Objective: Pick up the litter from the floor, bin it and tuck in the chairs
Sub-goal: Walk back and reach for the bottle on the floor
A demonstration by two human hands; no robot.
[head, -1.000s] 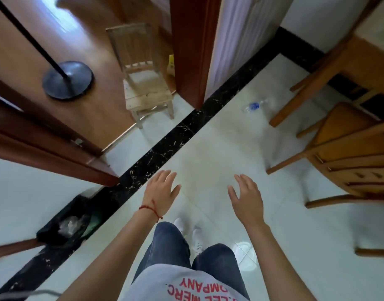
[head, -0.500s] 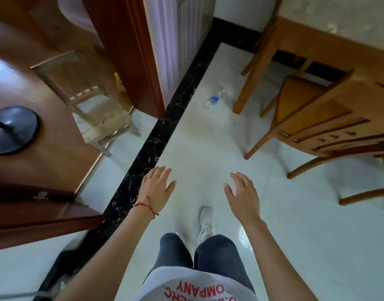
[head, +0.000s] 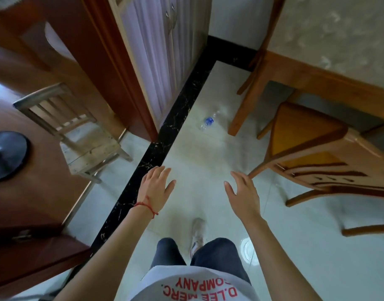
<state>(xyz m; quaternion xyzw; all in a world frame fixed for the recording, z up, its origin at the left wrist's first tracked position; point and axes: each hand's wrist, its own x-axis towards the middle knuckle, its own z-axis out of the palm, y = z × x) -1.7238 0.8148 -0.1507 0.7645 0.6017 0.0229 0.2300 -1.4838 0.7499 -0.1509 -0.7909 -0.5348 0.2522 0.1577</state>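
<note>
A clear plastic bottle with a blue label (head: 209, 121) lies on the pale tiled floor ahead of me, just left of a table leg (head: 245, 107). A wooden chair (head: 317, 148) stands pulled out from the wooden table (head: 330, 81) on the right. My left hand (head: 156, 187), with a red string on its wrist, and my right hand (head: 241, 194) are held out in front of me, both empty with fingers spread, well short of the bottle.
A black marble strip (head: 165, 137) runs along the floor on the left. Beyond it are a red-brown door frame (head: 112, 61), a small pale wooden chair (head: 78, 137) and a dark round stand base (head: 6, 155). An open door edge (head: 34, 246) is at lower left.
I have walked forward and turned right: the bottle, table and chair are nearer and more central, the black bin bag has left view. Both hands stay open and empty.
</note>
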